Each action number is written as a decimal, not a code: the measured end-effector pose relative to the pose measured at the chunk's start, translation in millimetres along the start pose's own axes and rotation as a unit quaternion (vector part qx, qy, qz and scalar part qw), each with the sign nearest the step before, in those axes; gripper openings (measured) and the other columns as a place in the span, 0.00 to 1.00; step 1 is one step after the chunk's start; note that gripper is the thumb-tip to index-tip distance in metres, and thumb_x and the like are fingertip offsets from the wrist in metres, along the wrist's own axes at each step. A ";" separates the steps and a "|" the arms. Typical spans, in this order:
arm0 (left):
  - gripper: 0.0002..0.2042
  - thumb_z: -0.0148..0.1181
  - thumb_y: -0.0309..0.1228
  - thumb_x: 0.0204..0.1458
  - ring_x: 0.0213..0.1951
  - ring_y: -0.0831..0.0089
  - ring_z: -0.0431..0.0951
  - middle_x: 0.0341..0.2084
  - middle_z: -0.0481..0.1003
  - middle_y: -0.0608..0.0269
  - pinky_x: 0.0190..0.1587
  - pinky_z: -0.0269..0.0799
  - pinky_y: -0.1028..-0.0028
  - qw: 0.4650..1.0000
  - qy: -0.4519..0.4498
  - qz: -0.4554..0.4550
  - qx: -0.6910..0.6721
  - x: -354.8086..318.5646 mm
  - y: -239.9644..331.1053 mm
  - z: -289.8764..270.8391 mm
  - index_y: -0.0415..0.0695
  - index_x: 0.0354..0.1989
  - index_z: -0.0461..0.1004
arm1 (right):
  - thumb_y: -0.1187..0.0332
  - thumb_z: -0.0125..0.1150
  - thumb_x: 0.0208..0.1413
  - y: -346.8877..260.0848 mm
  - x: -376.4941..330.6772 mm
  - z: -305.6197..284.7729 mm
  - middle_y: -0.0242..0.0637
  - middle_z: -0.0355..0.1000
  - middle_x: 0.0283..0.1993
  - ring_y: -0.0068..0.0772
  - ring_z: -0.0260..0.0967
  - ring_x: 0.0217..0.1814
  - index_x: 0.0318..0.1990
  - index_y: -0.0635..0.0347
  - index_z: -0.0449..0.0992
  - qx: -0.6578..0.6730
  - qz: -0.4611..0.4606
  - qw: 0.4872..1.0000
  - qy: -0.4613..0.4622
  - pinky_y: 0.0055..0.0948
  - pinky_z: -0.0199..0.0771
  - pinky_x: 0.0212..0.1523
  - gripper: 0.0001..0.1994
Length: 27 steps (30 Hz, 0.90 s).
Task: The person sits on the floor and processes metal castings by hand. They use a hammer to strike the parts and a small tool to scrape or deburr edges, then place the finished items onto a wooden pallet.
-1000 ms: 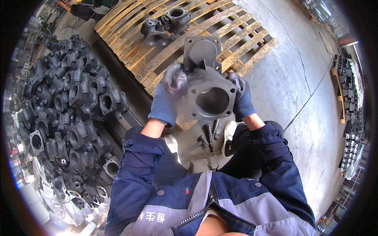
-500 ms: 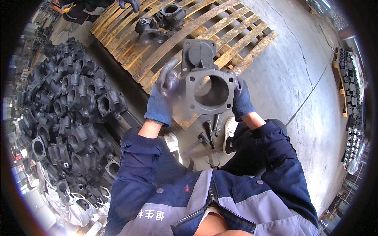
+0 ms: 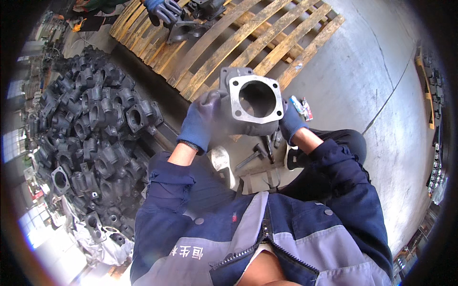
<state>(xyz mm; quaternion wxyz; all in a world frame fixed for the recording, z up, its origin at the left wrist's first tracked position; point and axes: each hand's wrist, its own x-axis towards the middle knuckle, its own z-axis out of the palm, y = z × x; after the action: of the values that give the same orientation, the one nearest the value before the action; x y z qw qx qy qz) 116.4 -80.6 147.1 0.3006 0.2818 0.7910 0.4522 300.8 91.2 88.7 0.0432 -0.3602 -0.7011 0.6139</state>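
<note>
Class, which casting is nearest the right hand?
The casting between left hand and right hand, pale square flange facing the camera; others lie in the heap or on the pallet.

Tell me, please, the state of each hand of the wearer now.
Left hand: closed on the left side of the dark metal casting.
Right hand: holding its right side, partly hidden.

Slatted wooden pallet (image 3: 312, 51) ahead; hammer (image 3: 259, 151) on floor (image 3: 353, 71).

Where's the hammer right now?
In the head view, the hammer lies on the floor between the person's left shoe and right shoe, below the held casting in the picture.
</note>
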 end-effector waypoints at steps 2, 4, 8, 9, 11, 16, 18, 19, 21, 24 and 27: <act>0.18 0.48 0.42 0.60 0.42 0.57 0.77 0.37 0.77 0.48 0.46 0.70 0.67 0.998 -0.040 -0.034 0.047 -2.7 -28.4 1.9 0.40 0.44 0.75 | 0.48 0.44 0.64 57.7 -3.2 27.3 0.42 0.68 0.22 0.35 0.67 0.22 0.39 0.65 0.72 0.115 0.064 0.990 0.045 0.34 0.66 0.24 0.24; 0.20 0.48 0.46 0.59 0.43 0.55 0.77 0.37 0.77 0.46 0.46 0.70 0.65 0.986 -0.055 -0.153 0.048 -6.3 -52.1 2.9 0.40 0.44 0.75 | 0.48 0.45 0.63 48.9 -26.7 44.8 0.40 0.67 0.21 0.32 0.64 0.18 0.39 0.65 0.73 0.195 0.196 0.961 0.013 0.33 0.62 0.18 0.24; 0.25 0.46 0.51 0.60 0.42 0.53 0.77 0.38 0.76 0.45 0.46 0.69 0.65 0.977 -0.122 -0.133 0.113 -17.3 -60.5 3.9 0.38 0.44 0.74 | 0.51 0.44 0.63 73.1 -45.5 73.3 0.51 0.72 0.26 0.39 0.69 0.24 0.45 0.66 0.75 0.182 0.246 0.952 0.018 0.39 0.68 0.26 0.24; 0.26 0.45 0.52 0.60 0.42 0.55 0.77 0.37 0.77 0.46 0.46 0.69 0.65 0.976 -0.142 -0.116 0.120 -18.3 -70.0 5.3 0.38 0.44 0.74 | 0.51 0.44 0.63 85.6 -42.4 78.3 0.54 0.73 0.28 0.43 0.71 0.26 0.45 0.66 0.75 0.186 0.247 0.951 0.015 0.41 0.70 0.31 0.24; 0.28 0.44 0.54 0.60 0.40 0.58 0.77 0.35 0.77 0.48 0.46 0.69 0.66 0.972 -0.176 -0.083 0.131 -18.4 -80.8 6.8 0.38 0.43 0.74 | 0.50 0.41 0.63 109.9 -42.2 88.1 0.61 0.73 0.34 0.56 0.73 0.36 0.41 0.66 0.77 0.041 0.209 0.977 -0.010 0.45 0.70 0.39 0.26; 0.29 0.44 0.57 0.60 0.37 0.67 0.74 0.34 0.76 0.55 0.44 0.69 0.68 0.962 -0.189 -0.167 0.104 -19.0 -81.7 5.5 0.39 0.44 0.74 | 0.48 0.41 0.62 118.9 -46.2 107.9 0.63 0.73 0.36 0.63 0.72 0.45 0.37 0.68 0.77 -0.032 0.216 0.976 0.010 0.48 0.70 0.43 0.28; 0.28 0.45 0.56 0.60 0.39 0.68 0.74 0.35 0.77 0.55 0.46 0.69 0.69 0.950 -0.193 -0.211 0.123 -13.9 -78.7 9.1 0.39 0.45 0.74 | 0.47 0.42 0.61 122.2 -47.1 109.4 0.65 0.72 0.38 0.62 0.71 0.47 0.38 0.69 0.77 -0.048 0.242 0.969 0.015 0.48 0.70 0.45 0.28; 0.28 0.44 0.55 0.61 0.41 0.67 0.75 0.37 0.77 0.54 0.47 0.68 0.69 0.940 -0.185 -0.251 0.136 -12.6 -76.1 9.9 0.39 0.46 0.74 | 0.47 0.43 0.60 123.1 -48.0 112.2 0.65 0.72 0.39 0.62 0.71 0.48 0.39 0.70 0.76 -0.055 0.254 0.966 0.015 0.48 0.70 0.45 0.28; 0.28 0.44 0.54 0.61 0.44 0.64 0.75 0.40 0.77 0.51 0.49 0.68 0.69 0.944 -0.172 -0.224 0.170 -9.4 -78.9 8.4 0.40 0.48 0.74 | 0.48 0.43 0.60 137.9 -48.9 122.6 0.65 0.72 0.40 0.62 0.70 0.49 0.40 0.69 0.76 -0.081 0.248 0.965 0.019 0.49 0.70 0.47 0.28; 0.29 0.43 0.56 0.60 0.48 0.58 0.76 0.43 0.77 0.46 0.51 0.68 0.67 0.939 -0.165 -0.187 0.235 -12.6 -108.0 -8.2 0.40 0.51 0.72 | 0.47 0.43 0.60 137.8 -49.9 129.0 0.65 0.72 0.41 0.63 0.69 0.50 0.40 0.69 0.75 -0.073 0.284 0.956 -0.003 0.50 0.69 0.50 0.28; 0.33 0.44 0.60 0.57 0.47 0.52 0.76 0.45 0.76 0.44 0.48 0.71 0.63 0.884 -0.108 -0.288 0.352 -16.4 -73.7 -0.9 0.41 0.53 0.70 | 0.46 0.41 0.60 103.4 -44.7 107.4 0.67 0.71 0.42 0.66 0.69 0.49 0.38 0.72 0.75 0.076 0.348 0.934 0.001 0.52 0.67 0.51 0.31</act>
<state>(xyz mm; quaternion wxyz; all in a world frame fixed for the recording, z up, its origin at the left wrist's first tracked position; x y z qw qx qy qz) 113.7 -124.7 85.9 0.3818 0.1762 0.9073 0.0047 326.5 -24.3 -12.5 -0.1452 -0.5776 -0.4830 0.6419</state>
